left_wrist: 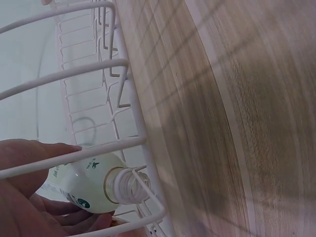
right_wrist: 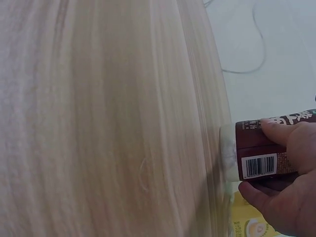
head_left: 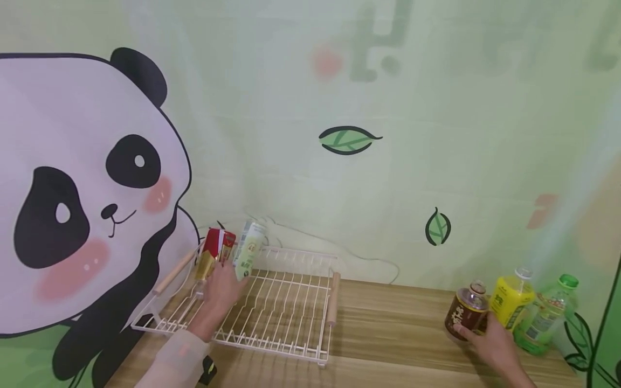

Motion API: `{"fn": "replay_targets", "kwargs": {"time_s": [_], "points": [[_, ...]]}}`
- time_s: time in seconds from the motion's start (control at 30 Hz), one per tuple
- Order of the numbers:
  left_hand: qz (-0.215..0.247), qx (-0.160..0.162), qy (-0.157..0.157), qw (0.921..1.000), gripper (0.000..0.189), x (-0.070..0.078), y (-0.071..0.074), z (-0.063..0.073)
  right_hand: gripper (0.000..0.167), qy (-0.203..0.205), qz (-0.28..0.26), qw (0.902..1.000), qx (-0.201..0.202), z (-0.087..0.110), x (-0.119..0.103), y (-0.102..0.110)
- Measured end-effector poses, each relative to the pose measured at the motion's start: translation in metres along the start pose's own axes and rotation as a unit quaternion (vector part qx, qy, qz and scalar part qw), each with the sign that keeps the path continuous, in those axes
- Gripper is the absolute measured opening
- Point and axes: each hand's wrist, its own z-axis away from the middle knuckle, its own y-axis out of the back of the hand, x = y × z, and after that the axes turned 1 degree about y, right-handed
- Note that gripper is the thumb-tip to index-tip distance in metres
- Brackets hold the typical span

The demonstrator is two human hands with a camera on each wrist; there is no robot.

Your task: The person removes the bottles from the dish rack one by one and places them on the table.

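My left hand (head_left: 224,285) reaches into the white wire dish rack (head_left: 324,353), with thumb and fingers round a pale green-labelled bottle (head_left: 249,245). That bottle stands neck-down; its threaded, capless neck (left_wrist: 132,186) sits among the rack's wires in the left wrist view. Close beside it leans a red and gold container (head_left: 211,253), its lower part behind the hand. At the right, my right hand (head_left: 497,345) grips a brown-labelled plastic bottle (head_left: 464,312) with the thumb across its label. In the right wrist view, the bottle's clear base (right_wrist: 228,153) is right at the tabletop.
A yellow-labelled bottle (head_left: 511,299) and a green-capped bottle (head_left: 543,318) stand just right of the brown one. The rack has wooden side handles (head_left: 333,299). Behind the wooden table (head_left: 388,318) hangs a panda-printed backdrop (head_left: 271,134), with a thin cable (head_left: 330,241) along it.
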Motion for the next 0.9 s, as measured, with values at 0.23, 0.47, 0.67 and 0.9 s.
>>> {"fn": "replay_targets", "kwargs": {"time_s": [0.23, 0.47, 0.67, 0.9], "points": [[-0.001, -0.007, 0.001, 1.0000, 0.056, 0.000, 0.002, 0.001, 0.095, 0.007, 0.009, 0.9999, -0.005, 0.000, 0.004, -0.005], [-0.009, -0.016, -0.006, 0.9998, 0.057, 0.004, 0.002, 0.001, 0.098, 0.007, -0.006, 0.9996, -0.025, 0.005, 0.006, -0.002], [-0.001, -0.031, -0.013, 0.9994, 0.053, 0.009, 0.007, 0.005, 0.106, -0.008, 0.014, 0.9984, -0.054, 0.013, -0.001, 0.011], [0.041, -0.053, -0.040, 0.9970, 0.064, 0.022, 0.020, 0.007, 0.105, 0.028, 0.043, 0.9984, -0.022, 0.027, -0.025, 0.044]]}}
